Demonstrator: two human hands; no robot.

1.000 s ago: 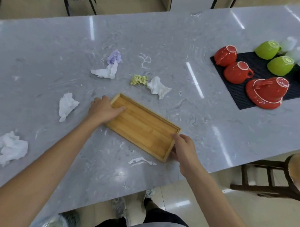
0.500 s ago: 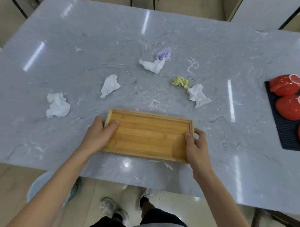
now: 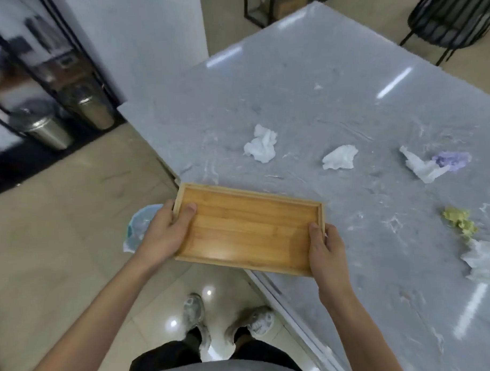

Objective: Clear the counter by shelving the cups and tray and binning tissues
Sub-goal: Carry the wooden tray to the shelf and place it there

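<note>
I hold a wooden tray level over the near corner of the grey counter, lifted off its surface. My left hand grips its left short end, thumb inside the rim. My right hand grips the right short end the same way. Crumpled tissues lie on the counter: a white one, another white one, a white and purple pair, a yellow-green one and a white one at the right edge. No cups are in view.
A light blue bin with a plastic liner stands on the floor under my left hand. Two steel cans sit by a dark glass-fronted frame at the left. A black wire basket stands beyond the counter's far side.
The tray has come up off the counter and over its corner. My view has turned left, so the cups and black mat are out of sight and the floor and steel cans have appeared.
</note>
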